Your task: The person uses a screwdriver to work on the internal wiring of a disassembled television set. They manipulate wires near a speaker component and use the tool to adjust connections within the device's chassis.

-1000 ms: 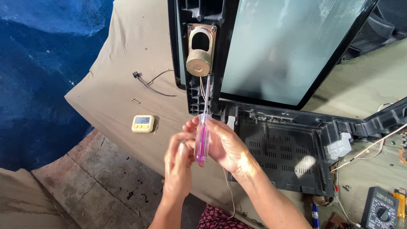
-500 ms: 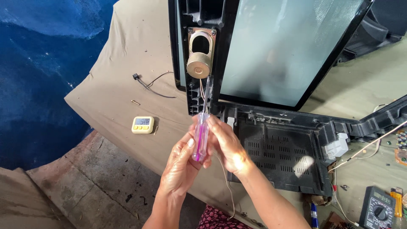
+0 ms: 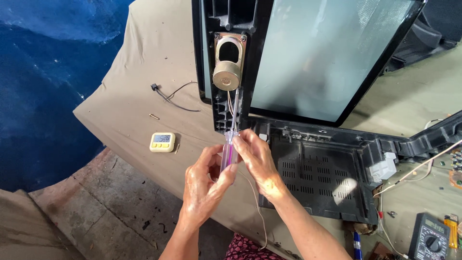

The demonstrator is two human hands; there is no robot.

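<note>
— Hands first: where, and on what?

— Left hand (image 3: 204,185) low in the middle, fingers curled shut round the translucent purple plastic handle of a screwdriver (image 3: 229,153). Right hand (image 3: 255,156) just beside it, fingertips pinched on the upper end of that same handle. Both closed on the one tool, touching each other there.

— Tool relative to the grip?

— Upright between the two hands, handle mostly covered by fingers, thin metal shaft rising clear above them. Tip up near the round brass-coloured speaker magnet (image 3: 226,75) set in the black plastic frame (image 3: 226,110) of an opened television; whether touching it, cannot tell.

— Around that?

— Large pale frosted screen panel (image 3: 322,53) just right of the speaker. Black vented plastic back cover (image 3: 317,178) lying flat below the panel, beside the right forearm. Thin wires hanging from the speaker down past the hands.

— On the tan cloth-covered table (image 3: 134,86)?

— Small yellow digital timer (image 3: 162,141) left of the hands, well apart. Short black-plugged wire (image 3: 168,98) farther up. Dark multimeter with a dial (image 3: 429,238) at the lower right corner, yellow lighter (image 3: 451,225) just beside it.
</note>
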